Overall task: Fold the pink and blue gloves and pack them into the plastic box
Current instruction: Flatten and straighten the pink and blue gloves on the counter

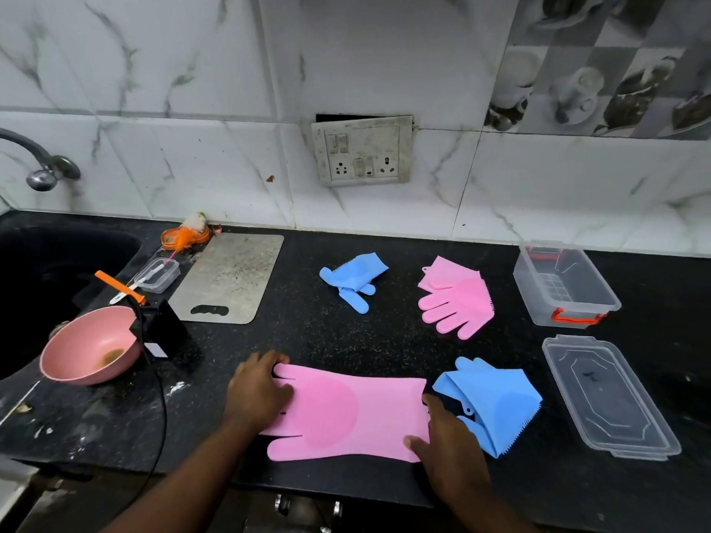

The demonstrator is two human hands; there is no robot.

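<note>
**Pink glove flat under both hands, box open at the right**

We see a flat pink glove (346, 411) spread lengthwise on the black counter (307, 340), fingers pointing left, cuff to the right. The left hand (256, 390) lies palm-down on the glove's finger end, pressing it flat. The right hand (448, 444) sits at the cuff edge, thumb curled over the near corner; whether it pinches the material or only rests on it we cannot tell.

Just right of the cuff lies a blue glove (496, 409), loosely folded, its bristled edge toward us. Farther back, a second blue glove (354, 277) lies crumpled near the counter's middle, and a folded pink glove (458, 298) sits to its right.

The clear plastic box (565, 284) with orange clips stands open at back right, no glove inside. Its lid (608, 398) lies apart, nearer us.

At left: a pink bowl (90, 346), a grey cutting board (231, 278), the sink (57, 271).
</note>
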